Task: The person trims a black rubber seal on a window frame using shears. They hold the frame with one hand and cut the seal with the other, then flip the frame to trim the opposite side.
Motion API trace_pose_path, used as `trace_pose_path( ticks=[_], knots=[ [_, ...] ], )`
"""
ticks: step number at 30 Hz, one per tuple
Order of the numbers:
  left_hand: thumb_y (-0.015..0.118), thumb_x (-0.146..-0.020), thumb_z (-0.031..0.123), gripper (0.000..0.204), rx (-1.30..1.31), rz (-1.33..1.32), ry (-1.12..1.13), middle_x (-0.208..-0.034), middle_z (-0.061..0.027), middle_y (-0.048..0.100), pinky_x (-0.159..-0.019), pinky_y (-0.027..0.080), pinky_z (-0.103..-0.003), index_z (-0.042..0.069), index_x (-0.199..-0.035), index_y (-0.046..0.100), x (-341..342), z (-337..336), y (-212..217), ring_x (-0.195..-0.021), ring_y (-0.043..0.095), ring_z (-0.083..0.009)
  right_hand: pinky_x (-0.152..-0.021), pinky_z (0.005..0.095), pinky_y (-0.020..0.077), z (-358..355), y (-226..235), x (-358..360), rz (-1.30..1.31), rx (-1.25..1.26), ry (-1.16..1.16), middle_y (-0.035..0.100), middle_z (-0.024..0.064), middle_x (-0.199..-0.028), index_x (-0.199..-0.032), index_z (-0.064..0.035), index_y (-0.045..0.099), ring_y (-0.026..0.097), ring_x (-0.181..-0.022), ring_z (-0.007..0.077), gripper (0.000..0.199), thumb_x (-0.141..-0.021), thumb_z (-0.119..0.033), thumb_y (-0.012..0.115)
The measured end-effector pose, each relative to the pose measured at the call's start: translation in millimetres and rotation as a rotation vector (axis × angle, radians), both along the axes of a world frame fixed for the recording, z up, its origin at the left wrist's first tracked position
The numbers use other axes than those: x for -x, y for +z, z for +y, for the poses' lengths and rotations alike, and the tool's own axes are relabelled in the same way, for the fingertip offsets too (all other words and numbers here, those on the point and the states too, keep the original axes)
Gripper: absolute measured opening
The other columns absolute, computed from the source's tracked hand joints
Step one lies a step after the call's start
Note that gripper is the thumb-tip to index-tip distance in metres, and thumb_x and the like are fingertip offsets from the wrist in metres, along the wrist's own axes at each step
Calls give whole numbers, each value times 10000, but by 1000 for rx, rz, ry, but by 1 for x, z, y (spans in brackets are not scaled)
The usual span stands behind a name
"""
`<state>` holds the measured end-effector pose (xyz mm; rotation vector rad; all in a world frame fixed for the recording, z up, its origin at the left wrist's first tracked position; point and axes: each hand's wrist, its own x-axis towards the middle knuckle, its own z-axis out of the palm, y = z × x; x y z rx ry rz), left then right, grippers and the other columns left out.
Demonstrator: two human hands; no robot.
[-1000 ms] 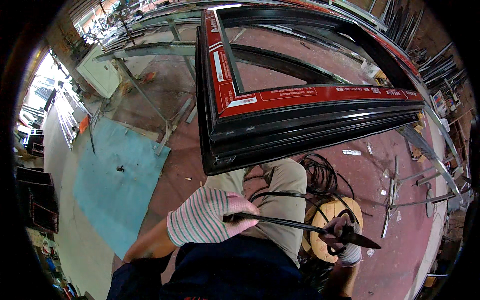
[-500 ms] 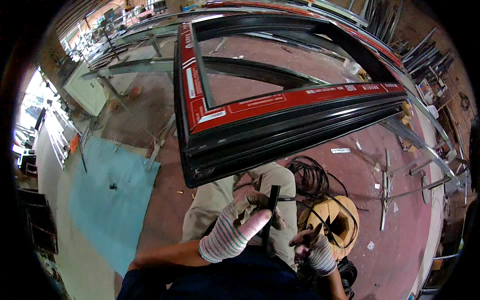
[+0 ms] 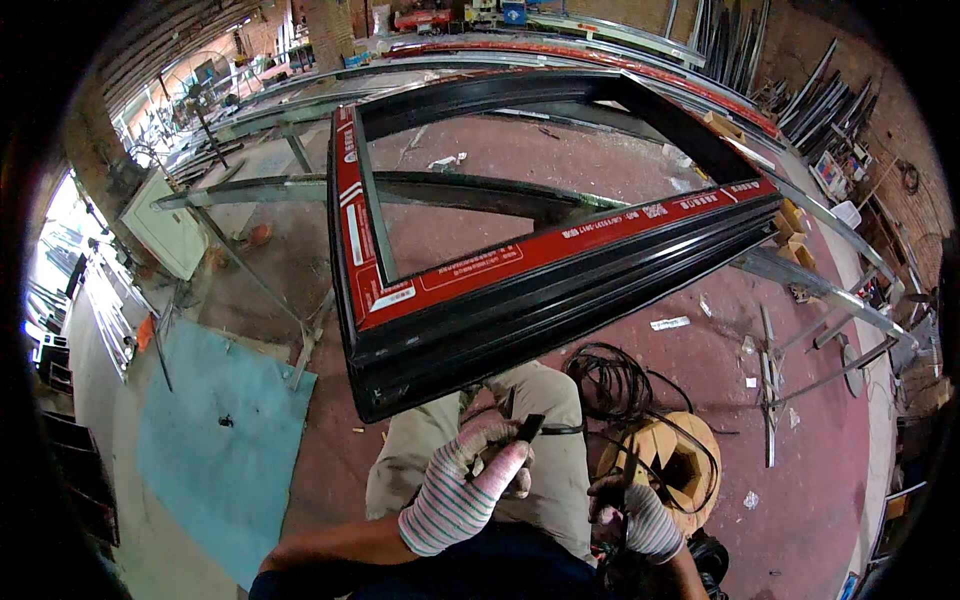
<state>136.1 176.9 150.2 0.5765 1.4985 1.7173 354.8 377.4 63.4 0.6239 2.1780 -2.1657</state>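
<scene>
My left hand (image 3: 465,490), in a striped, soiled work glove, is closed over my lap. It pinches a flat black strip (image 3: 531,427), whose short end sticks up past the thumb. My right hand (image 3: 640,515), gloved the same way, is curled beside the yellow spool (image 3: 690,440). Something dark and pointed rises from its fingers; its kind is not clear. In front of my knees a black window frame (image 3: 570,290) with red printed film along its top faces rests on metal supports. Neither hand touches it.
A coil of black strip (image 3: 615,385) lies on the red floor right of my knees, with loops trailing over the spool. To the left is a light blue sheet (image 3: 225,430). Metal rails (image 3: 830,290) support the frame; long profiles (image 3: 820,85) lean at the far right.
The strip's end in my left hand has tipped down to the right, with less of it standing above the fingers. My right hand has turned slightly. The view has tilted up a little.
</scene>
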Motion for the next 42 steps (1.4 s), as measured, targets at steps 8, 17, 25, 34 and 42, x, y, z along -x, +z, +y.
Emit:
trace_pose_path(
  ticks=[8, 17, 25, 34, 42],
  knots=[
    [585, -1060, 146, 169, -80, -67, 58, -1025, -84, 691, -789, 576, -322, 10, -1158, 599, -2, 3, 4, -867, 689, -158, -797, 308, 541, -7, 8, 2, 87, -146, -199, 707, 86, -965, -1174, 42, 598, 681, -914, 172, 324, -937, -115, 754],
    [642, -1039, 189, 198, 132, -173, -12, -949, -67, 689, -573, 491, -246, 27, -1150, 614, -2, -2, 17, -740, 632, -97, -793, 320, 504, -9, 13, 6, -22, -66, 126, 658, 46, -909, -1077, -14, 633, 595, -856, 153, 471, -950, -457, 730],
    [666, -1023, 175, 218, 68, -325, 15, -924, -98, 696, -579, 510, -291, 27, -1166, 594, -9, 0, 14, -718, 650, -140, -746, 363, 516, -21, 19, 15, 111, 10, 311, 665, 96, -837, -1034, -33, 654, 612, -750, 220, 363, -998, -393, 631],
    [642, -1026, 132, 179, 32, -351, 57, -945, -139, 699, -629, 563, -340, 20, -1143, 566, -9, 1, -5, -751, 683, -180, -545, 284, 508, -13, 19, 20, 107, -183, 360, 684, 33, -704, -903, -58, 729, 629, -576, 137, 132, -958, -173, 692],
    [643, -1025, 131, 144, 86, -265, 96, -911, -106, 707, -745, 597, -348, 19, -1086, 576, -12, -1, -2, -828, 709, -180, -661, 344, 520, -15, 37, 34, 3, -270, 428, 690, 78, -792, -1036, -23, 675, 646, -673, 197, 195, -925, -183, 665]
  ],
)
